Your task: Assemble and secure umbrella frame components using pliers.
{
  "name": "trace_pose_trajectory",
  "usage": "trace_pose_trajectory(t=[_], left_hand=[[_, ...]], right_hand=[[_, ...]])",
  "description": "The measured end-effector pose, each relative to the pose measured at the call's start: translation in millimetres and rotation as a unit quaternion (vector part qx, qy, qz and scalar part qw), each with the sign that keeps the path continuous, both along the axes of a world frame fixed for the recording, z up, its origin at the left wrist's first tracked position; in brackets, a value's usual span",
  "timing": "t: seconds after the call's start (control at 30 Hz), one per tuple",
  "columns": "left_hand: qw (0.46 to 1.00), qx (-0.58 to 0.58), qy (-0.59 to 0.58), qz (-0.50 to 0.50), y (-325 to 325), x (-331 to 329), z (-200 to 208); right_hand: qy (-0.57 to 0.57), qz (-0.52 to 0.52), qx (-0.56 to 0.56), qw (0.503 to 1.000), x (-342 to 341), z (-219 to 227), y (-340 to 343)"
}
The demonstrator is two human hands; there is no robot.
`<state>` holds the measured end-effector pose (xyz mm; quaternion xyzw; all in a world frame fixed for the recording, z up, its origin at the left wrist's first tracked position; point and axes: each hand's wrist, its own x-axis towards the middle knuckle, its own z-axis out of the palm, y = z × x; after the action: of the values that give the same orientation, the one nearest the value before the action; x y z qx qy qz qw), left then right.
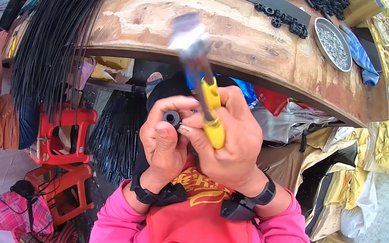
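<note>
A broad wooden worktop point(247, 43) spans the area beyond both hands. Off to their left, a thick sheaf of long black strands point(59, 29) hangs over its front edge, and lower on that side stands a red stool point(59, 157). The right hand point(236, 133) is wrapped around a yellow-handled tool point(212, 95), whose blurred metal head points forward and slightly left, past the fingers. Just beside it, the left hand point(165, 143) is curled. Beyond the hands to the right, a round dish point(348, 60) of small shiny bits rests on the worktop, with a cluster of small black parts point(298, 30) to its left. A black ring point(168, 114) is pinched between the left thumb and fingers, its hole showing; the right thumb's tip lies close beside it, and I cannot tell whether it pinches anything.
</note>
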<state>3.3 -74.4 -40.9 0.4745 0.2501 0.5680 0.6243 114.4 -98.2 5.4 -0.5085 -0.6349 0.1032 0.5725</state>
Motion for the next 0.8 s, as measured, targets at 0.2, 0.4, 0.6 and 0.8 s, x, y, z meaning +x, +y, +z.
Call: trace_pose_trajectory(t=[0.2, 0.4, 0.6, 0.8], left_hand=[[0.999, -0.023, 0.013, -0.044, 9, -16, -10], [0.988, 0.026, 0.033, -0.151, 16, -24, 0], [0.994, -0.03, -0.046, -0.095, 26, -25, 1], [0.997, 0.022, 0.063, -0.038, 23, -27, -1]], right_hand=[[-0.055, -0.004, 0.05, 0.997, -1, -4, 6], [-0.012, 0.026, -0.199, 0.98, 22, 4, -1], [-0.124, 0.19, -0.271, 0.936, 43, 0, -38], [-0.276, 0.096, -0.215, 0.932, 33, 3, -44]])
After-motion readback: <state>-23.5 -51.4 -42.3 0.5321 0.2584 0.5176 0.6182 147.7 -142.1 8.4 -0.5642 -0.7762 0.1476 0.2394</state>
